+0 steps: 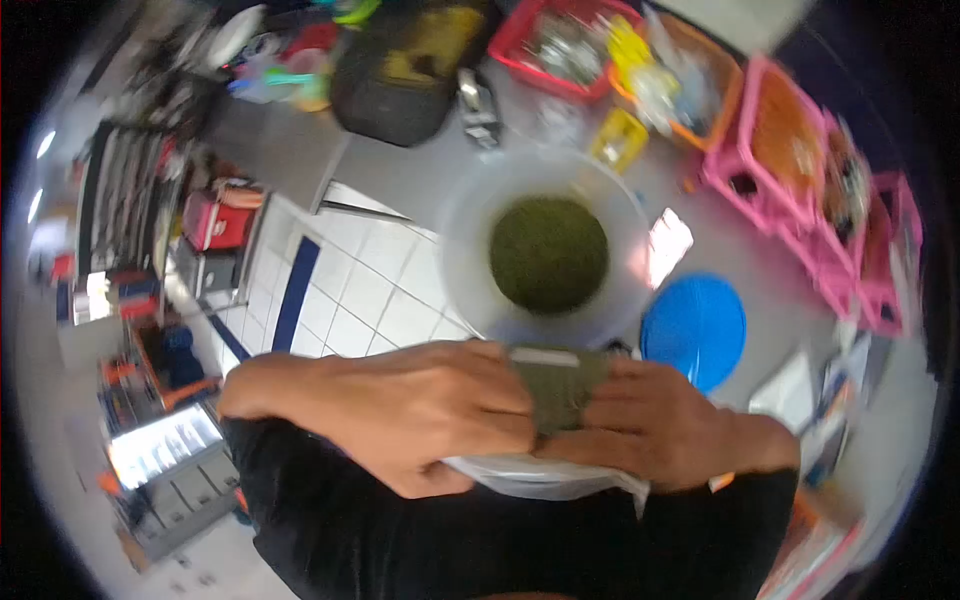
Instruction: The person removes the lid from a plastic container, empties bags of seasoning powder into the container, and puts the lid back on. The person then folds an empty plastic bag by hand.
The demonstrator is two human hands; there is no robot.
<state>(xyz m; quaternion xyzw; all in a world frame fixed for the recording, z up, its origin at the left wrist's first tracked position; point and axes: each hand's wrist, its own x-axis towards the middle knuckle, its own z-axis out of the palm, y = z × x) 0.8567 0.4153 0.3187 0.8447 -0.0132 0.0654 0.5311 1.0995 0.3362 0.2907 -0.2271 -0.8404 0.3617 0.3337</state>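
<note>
A clear plastic bag [562, 395] with green contents is stretched between my two hands, close to my chest. My left hand [430, 410] has its fingers closed on the bag's left side. On the opposite side, my right hand [665, 415] grips it with bent fingers. Loose whitish plastic [545, 478] hangs below both hands. Just beyond the bag stands a round translucent tub [465, 235], with a dark green, fine-looking heap [548, 252] at its bottom. A round blue lid-like disc [695, 330] lies to the tub's right.
Pink plastic baskets [790, 225] line the right of the grey counter [390, 185]. An orange bin [735, 90] and a red basket [510, 60] with packets sit behind the tub. A black tray [360, 105] stands far left, near a blurred dark object [478, 108]. White floor tiles [370, 285] show at left.
</note>
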